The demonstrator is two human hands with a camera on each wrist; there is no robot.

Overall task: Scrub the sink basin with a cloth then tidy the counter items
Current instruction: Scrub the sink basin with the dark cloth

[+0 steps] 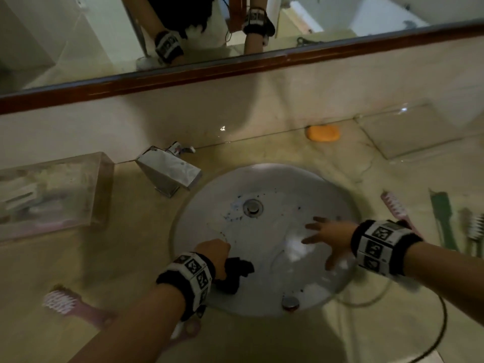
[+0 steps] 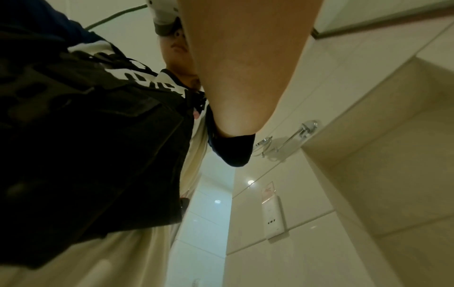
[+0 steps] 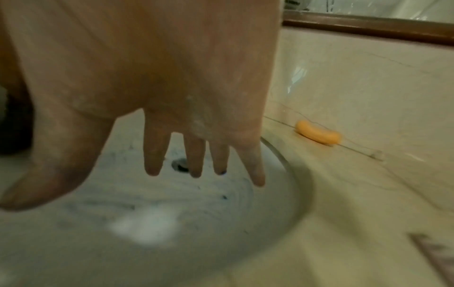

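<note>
The left hand (image 1: 213,254) is at the near edge of the sink (image 1: 301,179), with its fingers curled tight round a dark cloth (image 1: 235,275). The cloth hangs bunched below the fist, against the near wall of the sink. The left wrist view looks away from the hand and does not show the grip. Close by on the left, a pink brush (image 1: 66,303) lies on the counter (image 1: 131,244). The right hand (image 1: 331,238) is over the right side of the sink with its fingers (image 3: 153,153) spread out straight, and it holds nothing. White foam (image 1: 297,250) sits on the sink floor under that hand, and small dark specks are scattered round it. The round drain (image 1: 252,207) is a little farther in, near the middle. On the right side of the counter lie another pink brush (image 1: 392,205), a green comb (image 1: 442,218) and a brush with white bristles, too blurred to name. The shiny tap (image 1: 167,171) stands at the far left rim of the sink. A clear box (image 1: 52,192) with small things inside sits to the left of the tap. An orange soap (image 1: 324,133) lies on the counter behind the sink, next to the wall. A mirror (image 1: 104,35) with a brown wood edge hangs above the wall.
</note>
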